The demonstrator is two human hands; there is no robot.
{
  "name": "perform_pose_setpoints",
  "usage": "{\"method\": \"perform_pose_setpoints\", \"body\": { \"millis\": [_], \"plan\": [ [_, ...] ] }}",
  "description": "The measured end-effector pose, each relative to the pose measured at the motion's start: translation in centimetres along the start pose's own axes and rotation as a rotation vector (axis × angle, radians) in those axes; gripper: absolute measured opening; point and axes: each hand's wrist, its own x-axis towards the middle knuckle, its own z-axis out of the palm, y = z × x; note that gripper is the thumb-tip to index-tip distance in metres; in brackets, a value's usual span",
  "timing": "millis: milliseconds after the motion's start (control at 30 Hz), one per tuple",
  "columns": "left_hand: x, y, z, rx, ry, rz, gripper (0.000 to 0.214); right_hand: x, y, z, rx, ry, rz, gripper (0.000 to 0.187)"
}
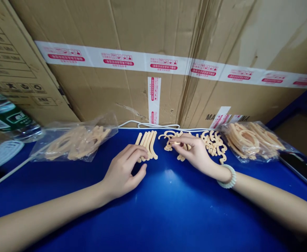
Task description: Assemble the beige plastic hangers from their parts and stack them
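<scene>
My left hand point(124, 169) rests on the blue table point(169, 210), fingers curled, fingertips touching a neat row of peach plastic hook-shaped strips point(147, 143). It grips nothing that I can see. My right hand point(192, 150) reaches into a loose pile of the same peach strips point(213, 143) and pinches one strip point(175, 142) between thumb and fingers. A pale bead bracelet point(228, 176) sits on my right wrist.
A clear bag of peach strips point(75, 141) lies at the left, another bag point(253, 140) at the right. Taped cardboard boxes point(153, 63) wall off the back. A plastic bottle point(9, 120) lies far left, a white cable point(148, 125) runs behind, a dark phone point(300, 168) lies at the right edge.
</scene>
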Motion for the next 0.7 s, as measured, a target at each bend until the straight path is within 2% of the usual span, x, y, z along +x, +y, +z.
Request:
{"method": "perform_pose_setpoints", "body": {
  "millis": [167,433,567,700],
  "plan": [
    [0.1,-0.2,0.1,0.028,0.017,0.005,0.016,-1.0,-1.4,1.1,0.135,0.034,0.1,0.018],
    [0.0,-0.2,0.2,0.04,0.009,-0.005,0.014,-3.5,-3.6,1.1,0.255,-0.048,0.062,0.025],
    [0.1,-0.2,0.2,0.039,0.016,-0.005,0.014,-4.5,-3.4,1.4,0.361,-0.045,0.188,0.025],
    [0.0,-0.2,0.2,0.042,0.023,-0.016,0.016,-4.4,-2.7,2.2,0.558,-0.069,0.336,0.024]
  ]
}}
